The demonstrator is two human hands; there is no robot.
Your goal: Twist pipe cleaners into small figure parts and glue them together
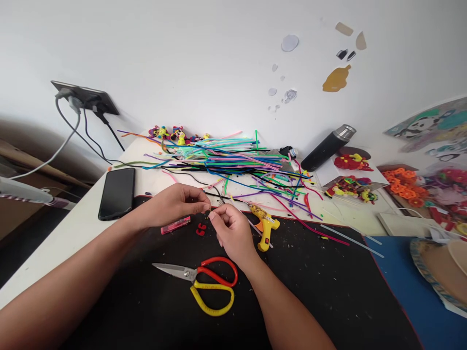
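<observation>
My left hand (184, 203) and my right hand (233, 228) meet over the black mat (292, 291), thumbs and fingertips pinched together. Between them shows a tiny, thin looped piece (206, 217), too small to name. Just below the fingertips lie small red curled pieces (200, 229). A pink lighter-like stick (175, 225) rests under my left wrist. Closer to me are scissors (193, 274) with one red and one yellow handle, blades pointing left. To the right of my right hand a yellow hot glue gun (265, 228) lies on the mat.
Many coloured pipe cleaners (241, 160) are heaped along the wall. A black phone (116, 193) lies at the left, below a power outlet (85, 97) with cables. A black thermos (326, 148) leans at the right, near small figures (352, 189) and a box of orange pieces (401, 184).
</observation>
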